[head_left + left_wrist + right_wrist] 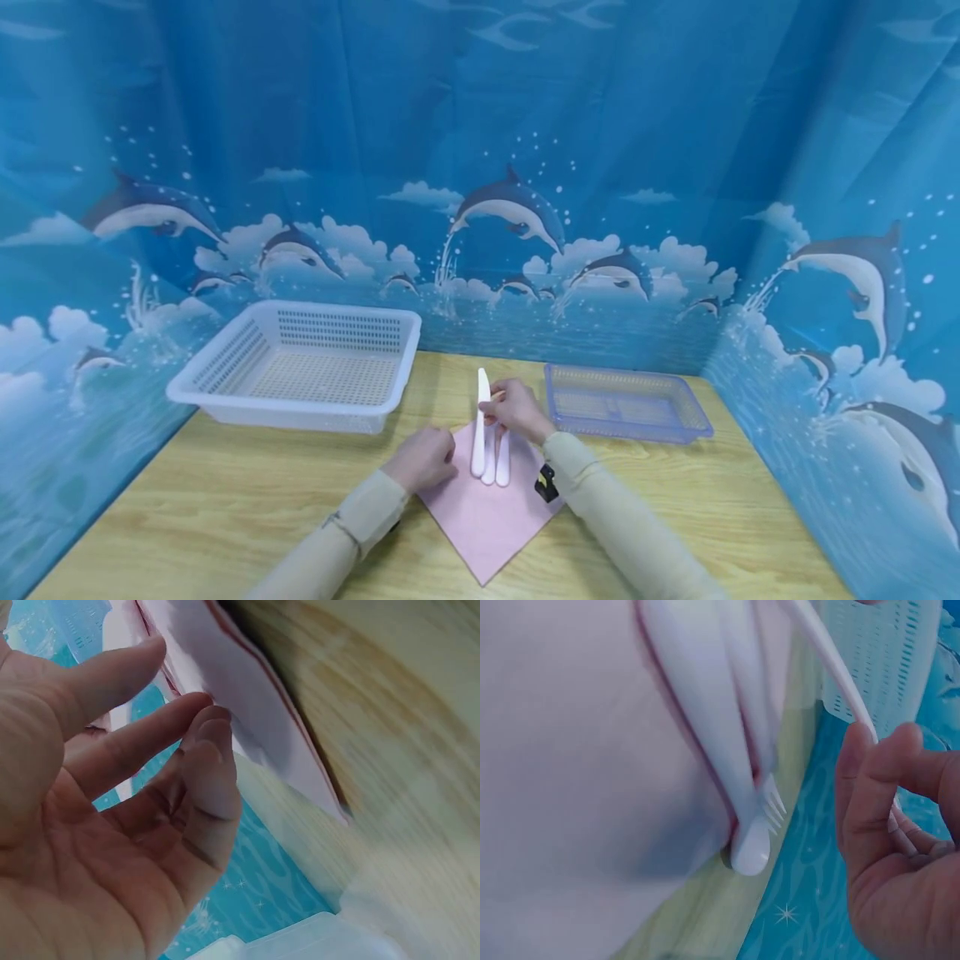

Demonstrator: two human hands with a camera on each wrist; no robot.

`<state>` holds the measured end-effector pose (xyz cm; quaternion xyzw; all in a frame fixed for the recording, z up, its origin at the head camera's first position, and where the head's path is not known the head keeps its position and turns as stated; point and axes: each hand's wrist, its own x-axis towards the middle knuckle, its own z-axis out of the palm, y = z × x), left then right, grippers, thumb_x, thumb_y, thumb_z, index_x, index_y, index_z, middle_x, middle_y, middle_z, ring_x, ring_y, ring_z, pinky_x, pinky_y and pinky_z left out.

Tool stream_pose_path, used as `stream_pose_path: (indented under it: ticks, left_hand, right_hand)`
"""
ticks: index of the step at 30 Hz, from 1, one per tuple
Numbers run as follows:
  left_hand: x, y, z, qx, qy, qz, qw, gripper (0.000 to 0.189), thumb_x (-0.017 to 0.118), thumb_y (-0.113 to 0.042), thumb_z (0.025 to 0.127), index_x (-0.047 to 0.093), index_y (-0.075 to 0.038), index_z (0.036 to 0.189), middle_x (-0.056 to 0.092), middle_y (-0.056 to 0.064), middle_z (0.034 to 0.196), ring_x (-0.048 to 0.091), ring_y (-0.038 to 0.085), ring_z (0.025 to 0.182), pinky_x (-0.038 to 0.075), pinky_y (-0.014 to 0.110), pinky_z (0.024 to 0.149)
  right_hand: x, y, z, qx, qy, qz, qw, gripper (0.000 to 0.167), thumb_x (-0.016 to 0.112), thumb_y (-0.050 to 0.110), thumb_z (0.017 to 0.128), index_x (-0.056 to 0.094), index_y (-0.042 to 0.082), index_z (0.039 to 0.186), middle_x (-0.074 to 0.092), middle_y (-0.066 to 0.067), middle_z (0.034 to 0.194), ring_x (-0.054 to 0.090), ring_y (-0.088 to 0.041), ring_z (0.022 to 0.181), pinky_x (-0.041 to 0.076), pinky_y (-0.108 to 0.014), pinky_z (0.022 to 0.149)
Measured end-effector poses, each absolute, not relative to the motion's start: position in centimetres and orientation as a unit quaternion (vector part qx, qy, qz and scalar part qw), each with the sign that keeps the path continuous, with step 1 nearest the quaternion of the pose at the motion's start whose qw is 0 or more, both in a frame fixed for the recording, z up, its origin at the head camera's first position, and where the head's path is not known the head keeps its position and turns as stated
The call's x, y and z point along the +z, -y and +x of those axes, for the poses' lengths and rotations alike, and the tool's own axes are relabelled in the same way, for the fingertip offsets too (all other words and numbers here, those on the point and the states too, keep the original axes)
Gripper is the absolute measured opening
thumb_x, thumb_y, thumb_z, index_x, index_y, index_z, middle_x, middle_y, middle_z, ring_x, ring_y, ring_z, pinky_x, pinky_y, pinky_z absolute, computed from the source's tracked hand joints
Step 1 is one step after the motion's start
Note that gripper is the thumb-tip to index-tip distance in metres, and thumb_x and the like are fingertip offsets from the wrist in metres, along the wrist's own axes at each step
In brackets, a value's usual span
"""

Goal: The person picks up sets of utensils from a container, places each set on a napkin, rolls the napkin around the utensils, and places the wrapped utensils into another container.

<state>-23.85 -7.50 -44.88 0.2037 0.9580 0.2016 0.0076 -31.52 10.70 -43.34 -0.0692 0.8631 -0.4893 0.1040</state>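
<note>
A pink napkin [483, 533] lies with one corner toward me, its layered edge showing in the left wrist view. My right hand [517, 410] pinches a white plastic knife [478, 442] between thumb and fingers, over the napkin's left half. Right of the knife, a white fork [774, 804] and a white spoon [751, 851] lie side by side on the napkin, heads past its far edge. In the head view my right hand covers those heads. My left hand [423, 458] is at the napkin's left corner, fingers loosely bent, holding nothing.
A white perforated basket [397, 379] stands at the back left of the wooden table [300, 500]. At the back right is a shallow, clear purplish basket [637, 429]. A blue dolphin-print curtain [450, 100] encloses the back and sides.
</note>
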Motion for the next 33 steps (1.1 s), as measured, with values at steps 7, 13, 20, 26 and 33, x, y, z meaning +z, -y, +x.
stream_pose_path:
  ticks: [7,13,20,26,33]
  left_hand:
    - [-45.2,7.9,-23.8,0.202,-0.956,0.214,-0.018,0.017,0.072,-0.004,0.079,0.061,-0.009,0.066,0.056,0.000,0.060,0.049,0.013,0.055,0.042,0.026,0.053]
    - [-45.4,7.9,-23.8,0.204,-0.954,0.217,-0.024,0.018,0.072,-0.006,0.079,0.061,-0.010,0.065,0.056,-0.001,0.059,0.048,0.012,0.054,0.041,0.026,0.052]
    - [-45.4,8.0,-23.8,0.215,-0.953,0.213,-0.033,0.020,0.073,-0.008,0.081,0.061,-0.010,0.065,0.056,-0.001,0.060,0.047,0.012,0.054,0.041,0.027,0.052]
    - [-45.2,8.1,-24.0,0.215,-0.953,0.209,-0.035,0.021,0.074,-0.012,0.082,0.062,-0.010,0.065,0.057,-0.002,0.061,0.047,0.010,0.054,0.041,0.025,0.052]
    - [-44.9,8.1,-24.1,0.219,-0.953,0.206,-0.030,0.014,0.075,-0.014,0.082,0.066,-0.009,0.071,0.063,0.001,0.067,0.050,0.011,0.057,0.044,0.026,0.055]
  right_hand:
    - [-44.2,-10.0,-31.3,-0.449,-0.885,-0.083,0.094,0.033,0.070,0.008,0.088,0.059,-0.003,0.117,0.069,-0.010,0.070,0.058,-0.013,0.047,0.053,-0.032,0.046]
    - [-45.0,-9.4,-31.5,-0.412,-0.904,-0.094,0.063,0.042,0.072,0.008,0.085,0.057,-0.004,0.122,0.069,-0.009,0.074,0.061,-0.013,0.055,0.048,-0.024,0.047]
    - [-45.1,-9.0,-31.2,-0.366,-0.923,-0.111,0.038,0.047,0.072,0.009,0.084,0.057,0.001,0.128,0.069,-0.010,0.083,0.060,-0.014,0.063,0.050,-0.027,0.053]
    - [-45.5,-8.9,-31.5,-0.321,-0.933,-0.166,0.009,0.012,0.070,0.008,0.086,0.074,0.003,0.096,0.072,-0.009,0.087,0.064,-0.015,0.072,0.054,-0.027,0.064]
    - [-45.9,-8.7,-31.6,-0.267,-0.948,-0.172,-0.001,0.005,0.073,0.013,0.085,0.076,0.010,0.087,0.073,-0.005,0.091,0.065,-0.017,0.079,0.054,-0.032,0.073]
